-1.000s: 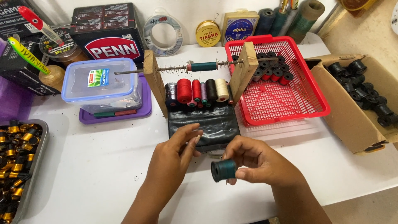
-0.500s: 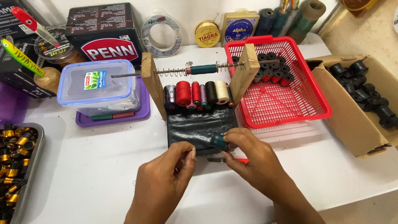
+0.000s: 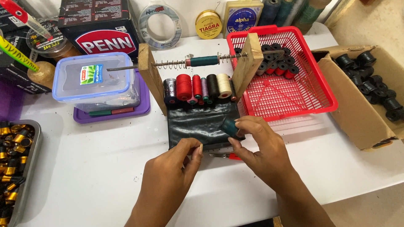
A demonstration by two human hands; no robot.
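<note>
Right hand (image 3: pixel 261 147) pinching dark green spool (image 3: pixel 230 126) over black pad (image 3: pixel 198 124), near red basket (image 3: pixel 290 92). Left hand (image 3: pixel 174 168) just beside, fingers curled, thumb and forefinger pinched, thread too thin to tell.

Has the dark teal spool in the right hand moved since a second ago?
Yes. The teal spool in the right hand went up, away from the person, and now sits over the black base of the wooden rack.

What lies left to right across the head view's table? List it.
Metal tray of gold ferrules → clear plastic container → left hand → right hand holding a dark teal spool → red basket → cardboard box of black spools.
</note>
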